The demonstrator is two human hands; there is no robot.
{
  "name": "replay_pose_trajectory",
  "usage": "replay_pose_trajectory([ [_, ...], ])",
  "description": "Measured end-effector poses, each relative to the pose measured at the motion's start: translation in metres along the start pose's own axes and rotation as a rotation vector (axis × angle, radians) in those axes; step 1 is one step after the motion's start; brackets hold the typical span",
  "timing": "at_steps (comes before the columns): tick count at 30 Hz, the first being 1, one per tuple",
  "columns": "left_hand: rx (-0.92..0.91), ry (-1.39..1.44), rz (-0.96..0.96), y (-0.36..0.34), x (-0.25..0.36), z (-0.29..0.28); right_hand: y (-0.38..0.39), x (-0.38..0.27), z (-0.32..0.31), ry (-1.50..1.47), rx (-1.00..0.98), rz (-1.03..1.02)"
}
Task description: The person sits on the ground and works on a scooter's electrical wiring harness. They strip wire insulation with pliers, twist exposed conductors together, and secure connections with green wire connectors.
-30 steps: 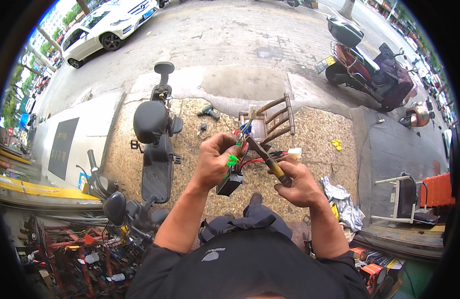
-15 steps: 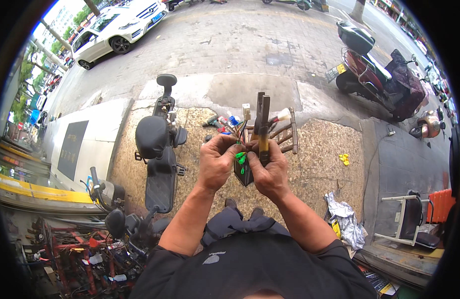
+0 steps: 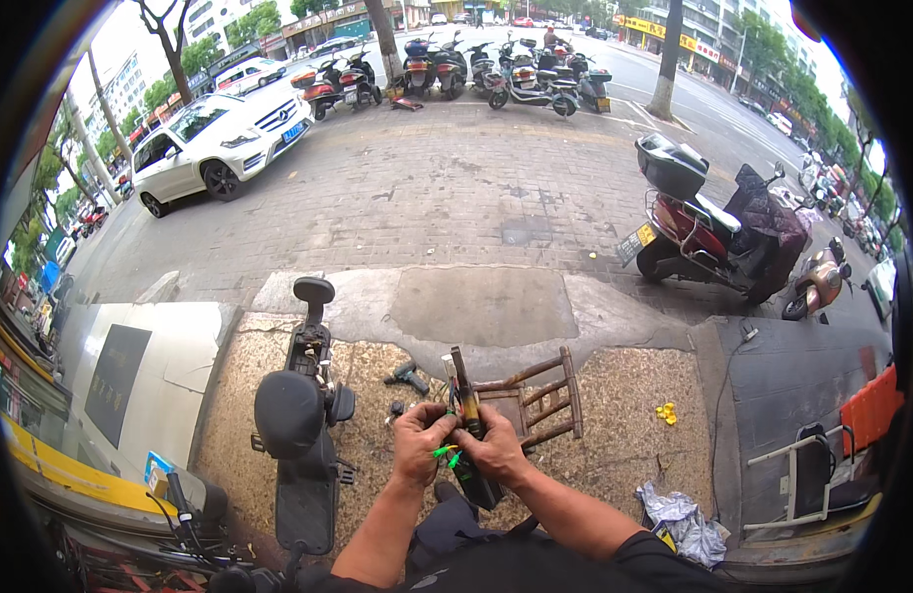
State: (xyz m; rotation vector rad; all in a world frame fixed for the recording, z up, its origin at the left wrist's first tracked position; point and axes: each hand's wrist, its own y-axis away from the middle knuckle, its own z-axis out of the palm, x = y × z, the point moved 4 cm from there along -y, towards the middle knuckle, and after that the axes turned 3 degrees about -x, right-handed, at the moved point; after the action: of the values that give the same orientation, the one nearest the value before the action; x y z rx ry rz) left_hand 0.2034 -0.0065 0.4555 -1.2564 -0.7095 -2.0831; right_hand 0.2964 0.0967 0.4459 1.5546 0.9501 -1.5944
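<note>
My left hand [image 3: 419, 443] pinches thin wires with bright green connectors [image 3: 447, 453], just left of a long dark hand tool [image 3: 461, 374] with worn yellowish handles. My right hand [image 3: 488, 450] grips that tool upright, its fingers close against my left hand's. A black box with wire leads [image 3: 481, 491] hangs under both hands, partly hidden by them. Pale plugs on wires poke up beside the tool, too small to make out well. Behind my right hand stands a low wooden chair [image 3: 555, 390] on the speckled floor.
A black small scooter [image 3: 303, 484] stands left, a drill [image 3: 405, 378] near it. Right are crumpled silver sheeting [image 3: 679, 519], a yellow item [image 3: 666, 413], a metal-framed chair [image 3: 812, 479] and a red scooter [image 3: 704, 227]. A white car [image 3: 195, 158] and parked scooters line the street.
My right hand has moved left against my left hand, turning the tool from slanted to upright. The head view has tilted up, showing more street and placing my hands lower in the picture.
</note>
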Motion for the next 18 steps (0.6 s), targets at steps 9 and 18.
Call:
replay_pose_trajectory([
  [9,0.156,-0.085,0.051,-0.077,0.009,-0.074,-0.096,0.035,0.054,0.13,0.046,0.104],
  [18,0.113,0.012,-0.042,-0.118,0.037,-0.097,-0.15,0.016,0.074,0.209,-0.001,0.181],
])
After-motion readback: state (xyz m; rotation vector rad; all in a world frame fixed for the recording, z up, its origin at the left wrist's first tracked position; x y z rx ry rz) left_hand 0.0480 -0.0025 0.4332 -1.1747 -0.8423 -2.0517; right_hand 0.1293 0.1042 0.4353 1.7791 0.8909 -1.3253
